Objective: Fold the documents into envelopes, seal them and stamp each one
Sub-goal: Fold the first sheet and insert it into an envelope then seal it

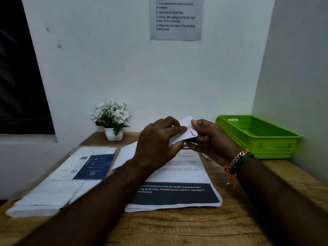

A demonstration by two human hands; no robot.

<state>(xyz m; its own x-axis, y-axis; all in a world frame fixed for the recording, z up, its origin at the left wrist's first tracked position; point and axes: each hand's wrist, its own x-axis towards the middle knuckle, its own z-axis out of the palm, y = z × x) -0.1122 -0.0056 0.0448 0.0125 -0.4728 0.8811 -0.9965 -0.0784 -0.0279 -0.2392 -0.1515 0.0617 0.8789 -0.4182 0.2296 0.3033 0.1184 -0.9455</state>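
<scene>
A small white paper (186, 132) is held above the printed documents (177, 176) on the wooden table (177, 226) — pinched by the left hand (158, 142) and gripped by the right hand (211, 139) — near a green basket (262, 137).

Blurred: paper stack (58, 190) at bench's left. Hidden behind left hand (156, 142): part of small white paper (188, 130). Cropped by top edge: wall notice (175, 20). Unreadable: middle lines on printed sheets (177, 174).
</scene>
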